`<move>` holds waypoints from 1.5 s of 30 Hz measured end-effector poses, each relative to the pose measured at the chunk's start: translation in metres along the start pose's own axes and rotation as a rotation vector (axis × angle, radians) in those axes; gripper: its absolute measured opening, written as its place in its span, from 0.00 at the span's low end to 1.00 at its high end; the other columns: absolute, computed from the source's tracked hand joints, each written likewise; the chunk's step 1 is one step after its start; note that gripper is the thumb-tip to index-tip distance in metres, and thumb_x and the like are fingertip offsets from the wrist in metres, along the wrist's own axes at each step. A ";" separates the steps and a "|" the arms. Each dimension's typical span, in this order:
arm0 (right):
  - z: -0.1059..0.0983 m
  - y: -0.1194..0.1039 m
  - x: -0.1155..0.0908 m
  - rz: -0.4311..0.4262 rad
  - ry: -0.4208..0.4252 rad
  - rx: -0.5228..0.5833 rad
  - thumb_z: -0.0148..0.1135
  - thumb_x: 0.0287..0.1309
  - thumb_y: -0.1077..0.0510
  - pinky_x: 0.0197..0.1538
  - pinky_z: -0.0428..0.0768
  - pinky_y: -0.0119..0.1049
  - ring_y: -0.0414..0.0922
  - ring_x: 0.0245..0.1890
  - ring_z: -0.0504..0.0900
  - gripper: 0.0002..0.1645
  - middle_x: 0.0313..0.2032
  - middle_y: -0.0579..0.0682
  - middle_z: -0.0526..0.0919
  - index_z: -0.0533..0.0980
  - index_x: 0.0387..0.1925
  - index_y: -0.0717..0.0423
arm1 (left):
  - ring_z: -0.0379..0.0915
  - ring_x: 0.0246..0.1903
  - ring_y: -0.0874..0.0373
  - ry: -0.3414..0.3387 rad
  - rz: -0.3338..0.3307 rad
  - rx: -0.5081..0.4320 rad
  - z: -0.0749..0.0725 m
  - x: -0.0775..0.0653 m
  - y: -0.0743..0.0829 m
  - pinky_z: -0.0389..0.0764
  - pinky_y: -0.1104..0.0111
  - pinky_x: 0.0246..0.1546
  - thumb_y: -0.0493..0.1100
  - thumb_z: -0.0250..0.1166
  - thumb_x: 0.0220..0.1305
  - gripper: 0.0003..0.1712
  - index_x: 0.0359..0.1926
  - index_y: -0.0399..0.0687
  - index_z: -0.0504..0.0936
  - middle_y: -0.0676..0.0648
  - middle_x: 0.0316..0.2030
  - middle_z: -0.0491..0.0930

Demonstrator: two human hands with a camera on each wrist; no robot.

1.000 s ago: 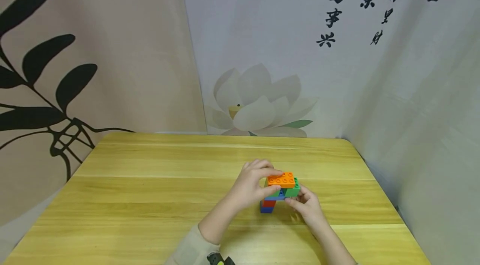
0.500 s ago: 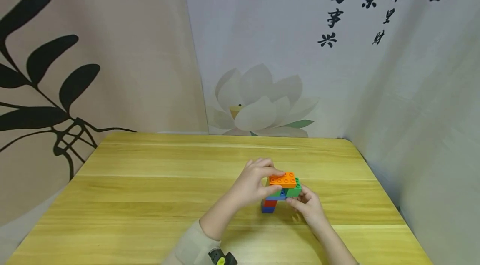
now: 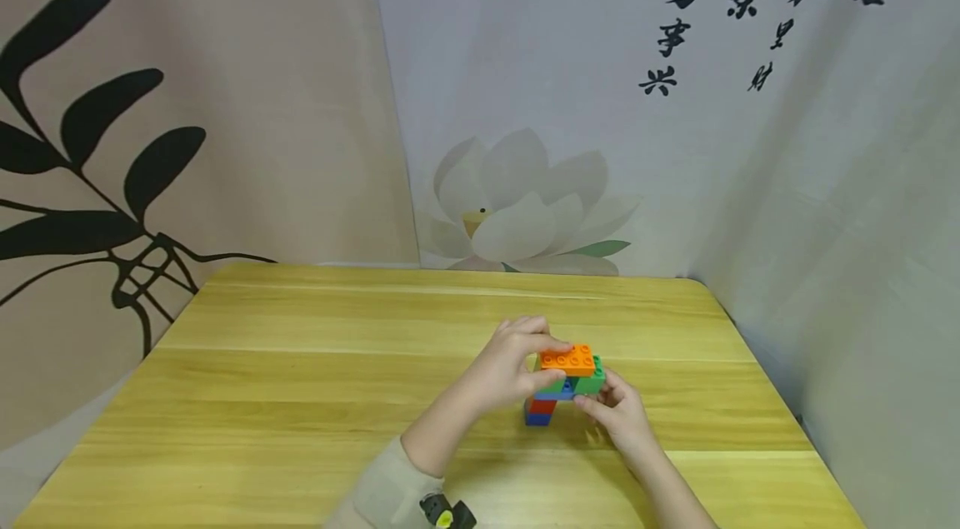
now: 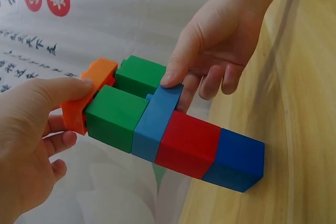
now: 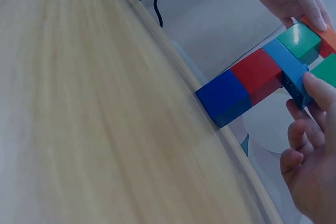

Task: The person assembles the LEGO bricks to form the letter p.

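Observation:
A tower of toy building bricks stands upright on the wooden table. From the bottom come a dark blue brick (image 4: 234,160), a red brick (image 4: 190,144), a thin light blue brick (image 4: 156,124), two green bricks (image 4: 116,119) side by side with a gap, and an orange brick (image 3: 568,361) across the top. My left hand (image 3: 510,366) pinches the orange brick between thumb and fingers. From the other side, my right hand (image 3: 621,419) pinches the overhanging end of the light blue brick, thumb on one face and fingers behind. The hand partly covers that end.
The wooden table (image 3: 315,412) extends to both sides of the tower, its far edge near a hanging curtain (image 3: 525,54) printed with a flower and black characters. A black device with a yellow spot (image 3: 444,514) is at the left sleeve.
The whole head view has shifted slightly to the right. Both hands keep the same hold on the tower, and the bricks stay as they were.

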State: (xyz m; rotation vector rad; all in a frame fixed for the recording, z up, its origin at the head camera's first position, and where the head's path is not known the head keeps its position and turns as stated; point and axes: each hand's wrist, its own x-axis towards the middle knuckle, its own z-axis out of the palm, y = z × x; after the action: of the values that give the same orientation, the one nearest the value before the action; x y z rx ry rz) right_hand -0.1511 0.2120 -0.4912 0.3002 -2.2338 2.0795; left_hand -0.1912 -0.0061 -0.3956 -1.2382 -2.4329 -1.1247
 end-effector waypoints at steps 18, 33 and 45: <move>-0.001 0.000 -0.002 -0.005 0.013 -0.009 0.62 0.59 0.68 0.25 0.73 0.29 0.38 0.23 0.70 0.21 0.31 0.48 0.81 0.74 0.55 0.63 | 0.61 0.35 0.64 -0.011 0.028 0.112 0.001 0.000 0.000 0.59 0.66 0.39 0.49 0.70 0.58 0.19 0.51 0.51 0.84 0.60 0.31 0.66; -0.001 -0.001 -0.001 -0.020 -0.010 0.001 0.63 0.59 0.67 0.25 0.72 0.30 0.39 0.22 0.70 0.22 0.33 0.50 0.82 0.73 0.56 0.64 | 0.68 0.42 0.62 0.117 0.055 0.108 0.015 -0.003 -0.003 0.68 0.66 0.49 0.49 0.70 0.58 0.18 0.49 0.52 0.84 0.57 0.39 0.73; 0.000 0.000 0.000 -0.008 -0.014 0.007 0.62 0.57 0.69 0.25 0.72 0.28 0.38 0.23 0.70 0.24 0.34 0.49 0.81 0.72 0.57 0.64 | 0.69 0.47 0.60 0.124 0.119 0.199 0.022 -0.001 0.000 0.66 0.64 0.51 0.52 0.71 0.56 0.22 0.52 0.54 0.83 0.55 0.46 0.77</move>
State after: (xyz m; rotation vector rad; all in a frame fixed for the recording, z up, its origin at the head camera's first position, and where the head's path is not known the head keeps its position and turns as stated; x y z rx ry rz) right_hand -0.1510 0.2122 -0.4908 0.3250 -2.2293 2.0886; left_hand -0.1870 0.0082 -0.4111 -1.1958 -2.2826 -0.8766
